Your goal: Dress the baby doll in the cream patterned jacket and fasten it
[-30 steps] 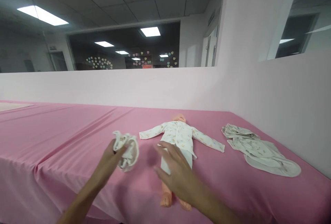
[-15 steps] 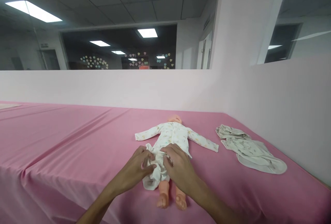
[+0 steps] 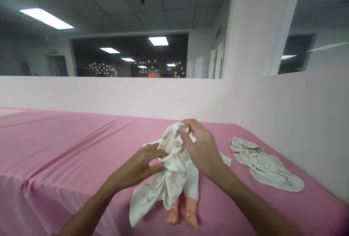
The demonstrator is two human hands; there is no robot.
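A baby doll lies on its back on the pink cloth, feet toward me. White patterned baby pants are lifted over its body, hiding its head and most of its white top. Bunched at the top, the pants hang down to the lower left. My right hand pinches their upper edge between thumb and fingers. Lower on the left side, my left hand has thumb and fingers closed around a fold. A white covering shows on the doll's upper leg.
Another pale patterned baby garment lies loosely folded at the right. The pink cloth covers the table and has creases on the left. A white wall with windows rises behind, meeting another wall at the right.
The bunched pants have come up from the doll's lower body and spread out, one part hanging lower left. My right hand has risen toward the doll's head; my left hand has moved slightly left and up.
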